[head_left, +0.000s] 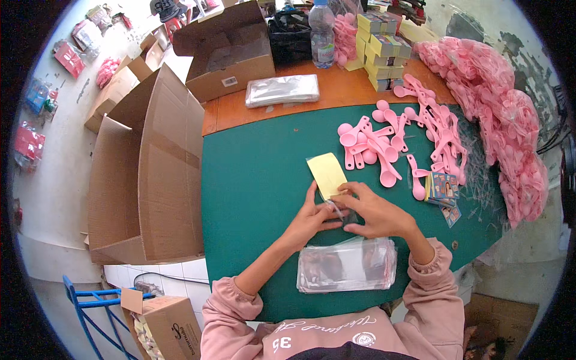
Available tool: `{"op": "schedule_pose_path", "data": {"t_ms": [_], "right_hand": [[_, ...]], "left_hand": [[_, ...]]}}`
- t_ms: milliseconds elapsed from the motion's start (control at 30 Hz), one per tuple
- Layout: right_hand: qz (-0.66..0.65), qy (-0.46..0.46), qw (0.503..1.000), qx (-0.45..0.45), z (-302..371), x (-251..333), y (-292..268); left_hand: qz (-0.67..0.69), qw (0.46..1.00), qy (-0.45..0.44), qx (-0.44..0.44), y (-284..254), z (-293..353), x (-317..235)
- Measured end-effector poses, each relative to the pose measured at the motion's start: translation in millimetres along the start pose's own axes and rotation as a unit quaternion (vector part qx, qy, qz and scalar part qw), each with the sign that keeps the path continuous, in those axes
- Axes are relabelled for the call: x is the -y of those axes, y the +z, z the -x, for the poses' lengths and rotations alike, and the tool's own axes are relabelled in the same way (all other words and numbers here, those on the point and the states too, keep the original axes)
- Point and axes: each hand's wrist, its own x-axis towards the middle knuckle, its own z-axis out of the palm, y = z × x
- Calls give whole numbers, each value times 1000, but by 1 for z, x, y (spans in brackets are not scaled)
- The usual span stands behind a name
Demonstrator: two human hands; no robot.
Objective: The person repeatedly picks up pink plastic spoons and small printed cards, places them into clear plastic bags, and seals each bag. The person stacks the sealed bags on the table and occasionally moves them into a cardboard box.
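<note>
Mid-job on one yellow card (327,172), just beyond the stack of clear bags (346,268)!
Gripping the card's near end in the left hand (307,223), thumb along its edge; bending the right hand (377,215) over clear film (336,209) there, cannot tell if pinched tight. Looking part-done at best: card and film together, but cannot tell how far sleeved. Left to handle, seemingly: plenty of bags in that stack, loose pink spoons (390,176) beyond it to the right, plus a pile of small printed cards (442,186), also beyond and rightward.
</note>
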Motion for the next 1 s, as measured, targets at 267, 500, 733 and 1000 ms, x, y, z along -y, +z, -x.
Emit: {"op": "schedule_pose_path", "data": {"t_ms": [267, 500, 733, 1000], "right_hand": [[202, 38, 973, -110, -9, -29, 20], [60, 19, 994, -89, -5, -18, 8], [109, -14, 992, -59, -6, -9, 23], [135, -25, 987, -81, -7, -9, 36]], "left_hand": [[-214, 975, 30, -57, -10, -16, -8], [-138, 990, 1, -5, -10, -4, -2], [-157, 988, -3, -12, -5, -2, -3], [-246, 965, 66, -59, 0, -2, 1]]}}
